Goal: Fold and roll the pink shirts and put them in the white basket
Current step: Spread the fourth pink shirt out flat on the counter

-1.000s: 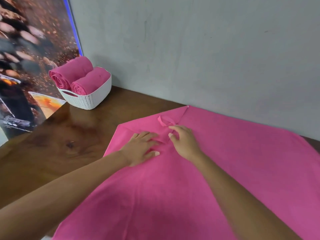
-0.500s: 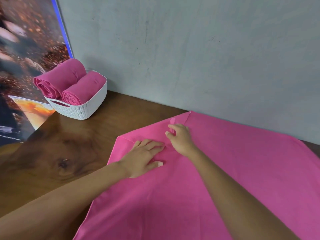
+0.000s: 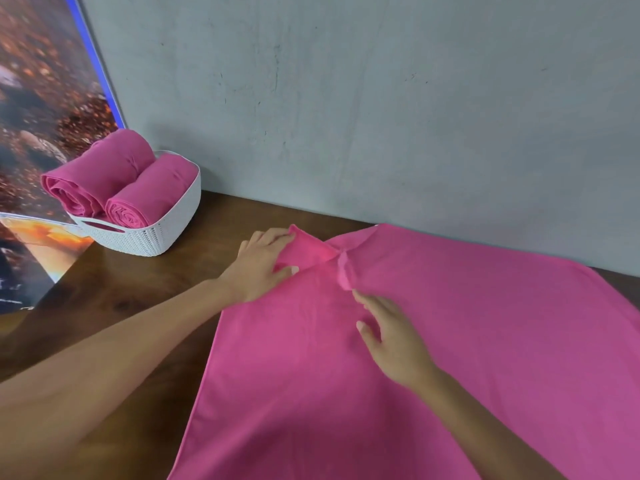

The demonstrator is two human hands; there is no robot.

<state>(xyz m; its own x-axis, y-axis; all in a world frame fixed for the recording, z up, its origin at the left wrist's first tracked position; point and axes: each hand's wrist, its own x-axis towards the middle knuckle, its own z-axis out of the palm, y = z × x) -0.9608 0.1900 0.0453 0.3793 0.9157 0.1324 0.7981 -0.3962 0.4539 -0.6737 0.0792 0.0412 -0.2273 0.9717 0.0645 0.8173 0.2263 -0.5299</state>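
My left hand pinches the sleeve of the shirt spread on the surface; right hand hovers spread. Soft, light, floppy cloth, I judge: best taken at its edges.

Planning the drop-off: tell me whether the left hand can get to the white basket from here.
Probably yes: only bare wooden table lies between the left hand and the white basket, nothing blocking.
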